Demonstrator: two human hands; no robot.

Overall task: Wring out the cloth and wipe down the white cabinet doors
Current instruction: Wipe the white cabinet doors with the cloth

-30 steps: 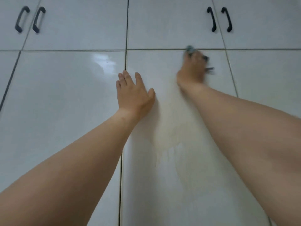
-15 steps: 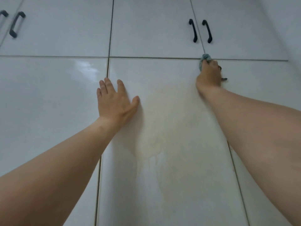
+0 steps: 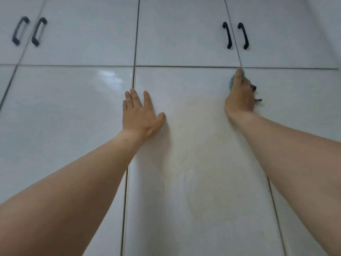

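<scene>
**Cloth pressed to the door's top corner**

The cloth (image 3: 232,82), mostly hidden, sits at the upper right corner of the middle cabinet door (image 3: 193,182), under the right hand (image 3: 239,97), whose fingers curl over it. The left hand (image 3: 141,115) lies flat, fingers spread, on the door's left edge.

White cabinet doors (image 3: 193,200) fill the view. Against the middle door, the left hand (image 3: 141,115) lies flat and the right hand (image 3: 239,97) presses a cloth (image 3: 231,83) near its upper right corner.
</scene>
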